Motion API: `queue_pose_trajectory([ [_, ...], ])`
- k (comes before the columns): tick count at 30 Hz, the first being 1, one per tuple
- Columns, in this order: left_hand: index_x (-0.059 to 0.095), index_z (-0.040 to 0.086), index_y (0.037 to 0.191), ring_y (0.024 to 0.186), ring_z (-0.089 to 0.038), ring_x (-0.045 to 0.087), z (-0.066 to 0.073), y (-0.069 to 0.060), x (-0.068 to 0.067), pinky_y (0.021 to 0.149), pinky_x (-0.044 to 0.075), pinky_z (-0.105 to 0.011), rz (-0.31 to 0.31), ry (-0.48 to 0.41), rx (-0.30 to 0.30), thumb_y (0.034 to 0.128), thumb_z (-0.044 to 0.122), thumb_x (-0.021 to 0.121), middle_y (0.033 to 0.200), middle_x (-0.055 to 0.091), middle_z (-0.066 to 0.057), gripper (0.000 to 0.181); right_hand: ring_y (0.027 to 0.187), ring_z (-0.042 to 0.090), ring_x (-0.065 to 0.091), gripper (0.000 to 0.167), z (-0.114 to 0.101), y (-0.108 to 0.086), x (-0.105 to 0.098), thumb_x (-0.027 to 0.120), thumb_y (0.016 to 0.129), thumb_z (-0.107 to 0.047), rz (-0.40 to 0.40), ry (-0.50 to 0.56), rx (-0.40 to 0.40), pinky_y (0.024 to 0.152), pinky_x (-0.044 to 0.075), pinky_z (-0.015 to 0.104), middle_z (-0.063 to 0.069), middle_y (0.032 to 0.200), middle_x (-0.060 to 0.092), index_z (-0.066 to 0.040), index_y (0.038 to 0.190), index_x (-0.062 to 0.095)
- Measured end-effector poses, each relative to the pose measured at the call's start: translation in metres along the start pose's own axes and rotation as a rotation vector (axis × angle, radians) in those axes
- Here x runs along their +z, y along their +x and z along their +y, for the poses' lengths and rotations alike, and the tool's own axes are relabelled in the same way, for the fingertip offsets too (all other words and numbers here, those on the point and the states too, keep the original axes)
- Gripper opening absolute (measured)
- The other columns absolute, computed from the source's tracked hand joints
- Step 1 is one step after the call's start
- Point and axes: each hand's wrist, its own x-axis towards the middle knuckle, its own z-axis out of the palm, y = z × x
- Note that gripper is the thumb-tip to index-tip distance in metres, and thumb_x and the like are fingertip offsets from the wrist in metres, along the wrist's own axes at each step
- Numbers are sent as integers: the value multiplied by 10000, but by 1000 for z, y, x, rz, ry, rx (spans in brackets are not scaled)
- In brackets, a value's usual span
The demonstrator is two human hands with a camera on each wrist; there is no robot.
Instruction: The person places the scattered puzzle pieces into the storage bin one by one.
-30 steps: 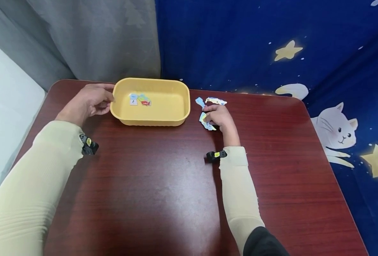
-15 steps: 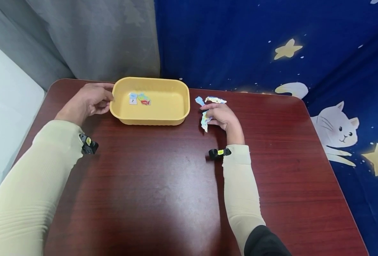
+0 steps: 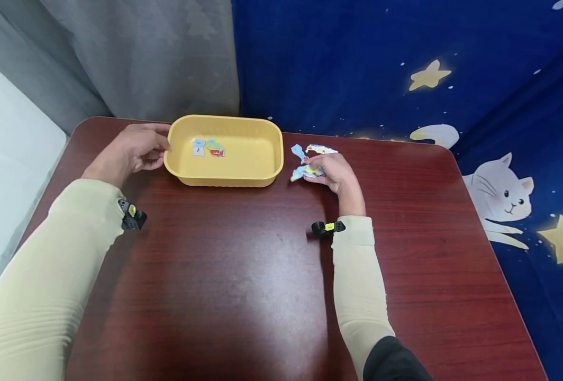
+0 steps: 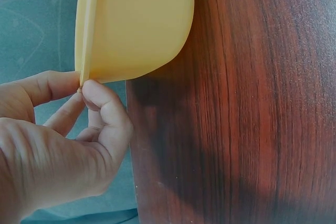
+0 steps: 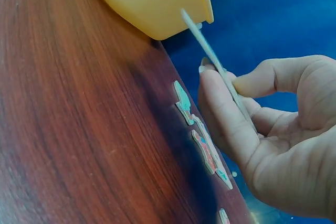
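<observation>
My left hand pinches the left end of the rim of a yellow plastic tub; the left wrist view shows thumb and fingertips on the rim. To the right of the tub, my right hand holds a thin, irregular-edged puzzle piece, printed light blue and yellow. In the right wrist view this piece appears edge-on, pinched between thumb and fingers above the table. A blue piece and a pale long piece lie just behind the right hand, partly near its fingers.
Inside the tub, a blue-and-white piece and a green-and-red piece lie on the floor at the left. The dark red wooden table meets a grey curtain and a blue curtain at its back edge.
The right hand has picked the puzzle piece up off the table and turned it, so it points left toward the tub. The left hand and tub have stayed in place.
</observation>
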Motion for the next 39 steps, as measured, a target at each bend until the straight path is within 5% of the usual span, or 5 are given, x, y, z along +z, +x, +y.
queue_pose_trajectory([
  [9, 404, 203, 1483, 549, -112, 566, 0, 0, 0, 560, 537, -253, -4, -2, -2, 935, 40, 512, 699, 572, 23, 582, 562, 117, 544, 200, -2, -2, -5, 655, 856, -37, 60, -97, -45, 551, 531, 225, 6, 744, 638, 16, 1045, 691],
  [19, 407, 206, 1479, 564, -117, 564, 1, 1, 0, 564, 540, -253, 0, 1, -7, 936, 44, 511, 709, 559, 13, 576, 726, 149, 631, 417, -19, -9, -8, 630, 851, 78, 17, 7, -59, 623, 574, 225, 125, 1060, 591, 68, 1265, 585],
  [39, 402, 207, 1485, 547, -111, 574, 1, 0, 0, 561, 542, -255, -1, -6, -14, 934, 41, 515, 688, 574, 10, 587, 592, 153, 663, 340, -56, -9, 28, 619, 819, 97, -33, -82, -179, 556, 562, 228, 126, 872, 648, 60, 1157, 625],
])
